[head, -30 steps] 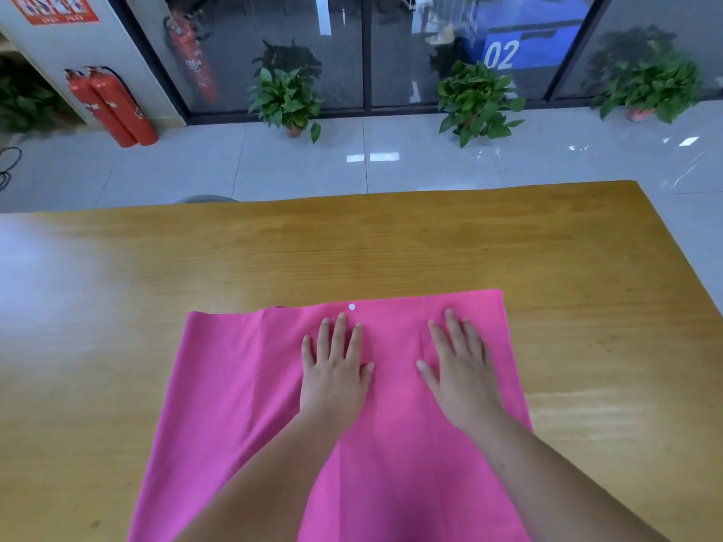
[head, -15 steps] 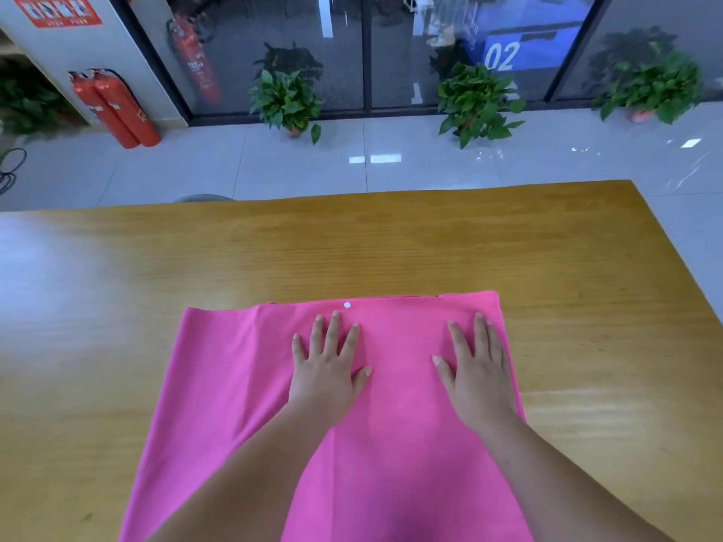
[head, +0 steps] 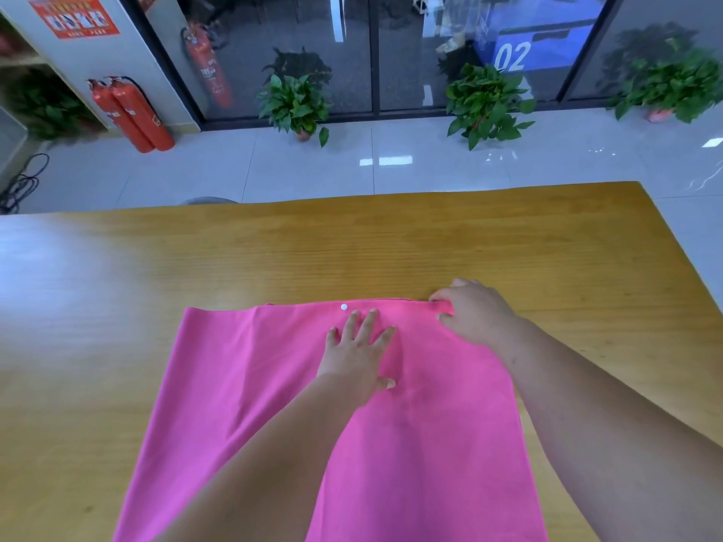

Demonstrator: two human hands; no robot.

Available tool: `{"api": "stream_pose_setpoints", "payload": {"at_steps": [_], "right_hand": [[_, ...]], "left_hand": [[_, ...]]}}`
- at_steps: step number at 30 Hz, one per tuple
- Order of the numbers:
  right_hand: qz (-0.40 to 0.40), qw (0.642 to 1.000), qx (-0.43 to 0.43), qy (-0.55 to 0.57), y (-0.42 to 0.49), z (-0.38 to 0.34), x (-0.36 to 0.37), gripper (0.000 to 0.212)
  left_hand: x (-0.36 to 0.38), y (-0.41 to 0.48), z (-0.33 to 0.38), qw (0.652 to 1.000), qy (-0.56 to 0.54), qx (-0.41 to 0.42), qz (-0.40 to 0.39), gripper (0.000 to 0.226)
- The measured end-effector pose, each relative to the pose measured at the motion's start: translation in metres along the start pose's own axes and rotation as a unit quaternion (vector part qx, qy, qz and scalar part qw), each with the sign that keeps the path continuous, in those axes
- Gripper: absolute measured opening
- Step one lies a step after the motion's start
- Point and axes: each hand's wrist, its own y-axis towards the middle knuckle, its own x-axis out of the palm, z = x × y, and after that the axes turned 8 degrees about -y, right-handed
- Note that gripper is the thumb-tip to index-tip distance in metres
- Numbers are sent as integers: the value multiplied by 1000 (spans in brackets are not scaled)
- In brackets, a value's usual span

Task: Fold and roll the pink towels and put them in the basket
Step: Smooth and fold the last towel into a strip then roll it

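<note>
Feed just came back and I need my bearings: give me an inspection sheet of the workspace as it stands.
Surface: wooden table, glossy, carrying the towel.
Job's things: one pink towel spread flat, not rolled, small white dot near its far edge; no basket in view.
Clutter: nothing seen.
Grippers: left hand flat on the towel near its far edge; right hand pinches the towel's far right corner.
Cables: black cable looped on the tiled floor, far left, off the table.
Surroundings: two red fire extinguishers by the wall, potted plants, glass doors.
</note>
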Motion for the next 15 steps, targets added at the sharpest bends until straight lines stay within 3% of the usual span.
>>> {"api": "stream_pose_setpoints", "payload": {"at_steps": [9, 11, 15], "right_hand": [[4, 987, 80, 136, 23, 8, -11, 14], [58, 987, 76, 132, 27, 10, -14, 16], [211, 952, 105, 195, 28, 11, -21, 28]], "left_hand": [[-5, 2, 6, 1000, 15, -20, -19, 100], [-5, 3, 6, 1000, 16, -20, -17, 100], [-5, 3, 5, 1000, 17, -21, -16, 101]]}}
